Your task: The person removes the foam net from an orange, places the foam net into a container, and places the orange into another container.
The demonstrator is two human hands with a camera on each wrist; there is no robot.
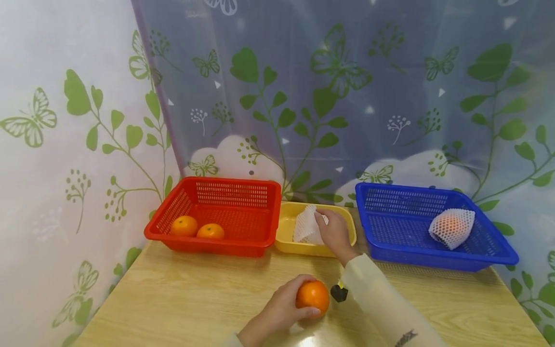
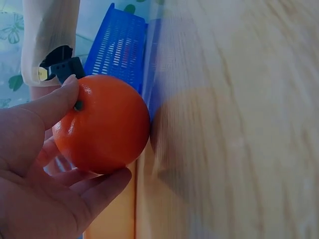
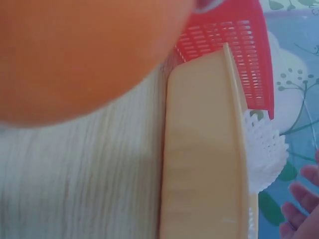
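At the lower centre of the head view, the left grip [image 1: 283, 303] holds an orange [image 1: 314, 296], with thumb and fingers curved around it. Whether this orange touches the desk [image 1: 195, 289] is difficult to tell. Above it, near the centre, the right grip [image 1: 337, 234] is over the yellow tray [image 1: 303, 249] and partly hides a white foam net [image 1: 307, 226]. The right wrist view shows these fingers spread loosely and apart from the net, at the right edge, where the rest of the hand is cut off; there, the blurred orange covers the upper left. In the red basket [image 1: 243, 247], left of centre, the front rim hides the bottoms of two oranges [image 1: 184, 225]. In the blue basket [image 1: 425, 256], at right, mesh veils a fruit [image 1: 452, 226].
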